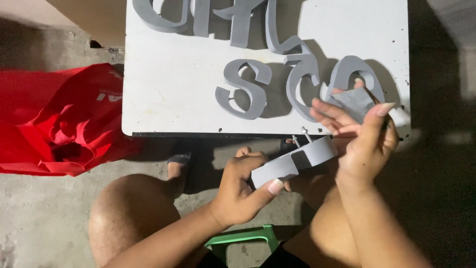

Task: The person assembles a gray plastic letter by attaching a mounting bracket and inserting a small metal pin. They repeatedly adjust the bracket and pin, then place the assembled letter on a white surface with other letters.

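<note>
Left hand (pixel 243 186) clenched, right hand (pixel 364 134) pinching

letters (pixel 245 89) on board (pixel 163 89), bag (pixel 54 119) left of it

I note top row of grey letters (pixel 218 20) cut off by upper edge, red bag (pixel 54 119) cropped at left, green stool (pixel 245 237) mostly hidden beneath legs.

Single head-worn view, looking steeply down, close over hands (pixel 297 164) (both), white board (pixel 168 84) ahead
</note>
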